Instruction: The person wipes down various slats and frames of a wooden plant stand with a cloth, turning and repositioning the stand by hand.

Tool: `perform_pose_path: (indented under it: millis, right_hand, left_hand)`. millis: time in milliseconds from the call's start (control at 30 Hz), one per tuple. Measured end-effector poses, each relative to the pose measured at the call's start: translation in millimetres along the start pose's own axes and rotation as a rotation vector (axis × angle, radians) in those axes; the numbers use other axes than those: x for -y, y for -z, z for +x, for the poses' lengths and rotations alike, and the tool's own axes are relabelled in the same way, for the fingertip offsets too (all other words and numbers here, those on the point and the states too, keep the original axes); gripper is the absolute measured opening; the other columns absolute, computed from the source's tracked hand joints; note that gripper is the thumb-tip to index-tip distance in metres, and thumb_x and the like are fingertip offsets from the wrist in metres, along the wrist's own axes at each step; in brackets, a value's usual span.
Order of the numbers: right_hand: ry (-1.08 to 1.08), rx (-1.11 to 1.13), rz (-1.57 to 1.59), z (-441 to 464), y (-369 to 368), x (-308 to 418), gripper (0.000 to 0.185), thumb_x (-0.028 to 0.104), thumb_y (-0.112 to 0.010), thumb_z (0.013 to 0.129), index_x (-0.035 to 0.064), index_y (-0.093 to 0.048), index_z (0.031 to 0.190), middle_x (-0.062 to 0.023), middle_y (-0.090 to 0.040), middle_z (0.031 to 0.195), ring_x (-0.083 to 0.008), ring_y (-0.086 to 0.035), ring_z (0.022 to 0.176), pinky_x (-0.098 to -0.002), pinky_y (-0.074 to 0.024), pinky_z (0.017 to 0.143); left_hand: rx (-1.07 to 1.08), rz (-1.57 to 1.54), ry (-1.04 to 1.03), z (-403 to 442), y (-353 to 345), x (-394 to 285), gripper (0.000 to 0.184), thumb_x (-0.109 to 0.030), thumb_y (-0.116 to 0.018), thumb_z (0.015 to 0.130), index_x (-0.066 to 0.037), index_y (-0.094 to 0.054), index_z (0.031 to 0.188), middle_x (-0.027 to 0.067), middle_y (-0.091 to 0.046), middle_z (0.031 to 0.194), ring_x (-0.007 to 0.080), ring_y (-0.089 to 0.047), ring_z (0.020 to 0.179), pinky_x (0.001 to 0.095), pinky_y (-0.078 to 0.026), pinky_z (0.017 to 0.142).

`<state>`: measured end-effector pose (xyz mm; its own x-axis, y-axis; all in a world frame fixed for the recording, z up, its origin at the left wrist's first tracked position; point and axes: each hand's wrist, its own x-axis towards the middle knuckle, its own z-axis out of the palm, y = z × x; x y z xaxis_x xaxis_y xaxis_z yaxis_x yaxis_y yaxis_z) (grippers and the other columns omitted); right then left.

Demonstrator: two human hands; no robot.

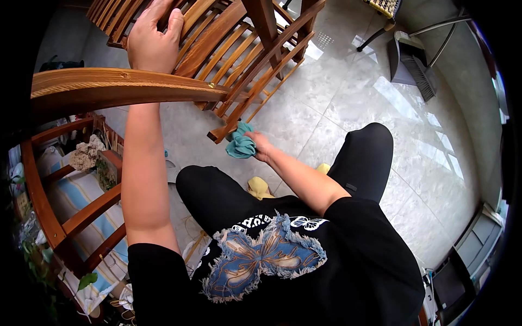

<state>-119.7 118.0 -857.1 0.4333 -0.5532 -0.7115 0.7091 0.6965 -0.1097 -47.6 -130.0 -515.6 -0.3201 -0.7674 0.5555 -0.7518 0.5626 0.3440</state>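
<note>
A brown wooden slatted chair (211, 41) fills the top left, apparently tipped over. My left forearm passes under its curved armrest (130, 84). My left hand (154, 43) grips the slats beyond, thumb apart from the fingers; the fingertips run out at the top edge. Lower down, my right hand (261, 146) is closed around a bunched teal cloth (241, 142). The cloth is against the end of a wooden rail (220, 133) of the chair.
Grey tiles (310, 117) make up the floor. A dustpan with a brush (410, 62) stands upper right, near a woven-seat stool (383, 8). On the left is a wooden frame (46, 212) with striped fabric and plants. Yellow footwear (260, 187) shows between my knees.
</note>
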Motion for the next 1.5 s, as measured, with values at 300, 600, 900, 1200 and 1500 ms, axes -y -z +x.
perform_pose_path:
  millis: [300,600,900,1200,1500]
  right_hand:
    - [0.953,-0.61,-1.392,-7,5,124,0.053,0.012,-0.067,0.085,0.0141,-0.062,0.138,-0.0123,-0.06,0.141,-0.0379,-0.063,0.114,-0.0459,-0.0546,0.093]
    - [0.991,-0.578,-2.253,22,43,105,0.038,0.017,-0.058,0.093,0.0233,-0.066,0.13,0.0058,-0.046,0.158,-0.0364,-0.061,0.104,-0.045,-0.0585,0.077]
    - [0.405,-0.697,-1.661,-25,26,204,0.028,0.019,-0.058,0.089,-0.0018,-0.075,0.099,-0.0268,-0.073,0.104,-0.0443,-0.07,0.102,-0.0517,-0.0567,0.087]
    - [1.22,-0.41,-1.964,7,8,265,0.039,0.007,-0.052,0.095,0.016,-0.066,0.13,0.0011,-0.059,0.144,-0.0373,-0.064,0.104,-0.0432,-0.057,0.09]
    - [0.888,-0.667,-2.119,28,51,236,0.044,0.017,-0.048,0.102,0.0243,-0.056,0.144,0.005,-0.049,0.156,-0.0395,-0.062,0.108,-0.0457,-0.0595,0.088]
  left_hand:
    - [-0.02,-0.048,0.015,-1,-5,3,0.029,-0.006,-0.064,0.093,0.0,-0.071,0.12,0.0203,-0.072,0.122,0.0328,-0.066,0.12,0.0385,-0.048,0.106]
    - [0.086,-0.042,-0.062,-1,-6,26,0.034,-0.024,-0.062,0.104,-0.017,-0.068,0.136,0.0087,-0.068,0.138,0.024,-0.063,0.127,0.0329,-0.047,0.108]
    - [0.043,0.015,-0.018,-3,-7,22,0.033,-0.026,-0.063,0.1,-0.02,-0.071,0.132,0.0088,-0.069,0.134,0.0273,-0.066,0.122,0.0376,-0.051,0.104]
    - [0.057,0.029,-0.031,-2,-5,21,0.033,-0.025,-0.062,0.1,-0.018,-0.07,0.132,0.0097,-0.068,0.135,0.0288,-0.065,0.124,0.0382,-0.049,0.106]
    - [0.077,0.015,-0.021,-3,-4,21,0.033,-0.025,-0.061,0.101,-0.019,-0.07,0.132,0.0089,-0.068,0.136,0.0284,-0.064,0.124,0.0371,-0.049,0.107]
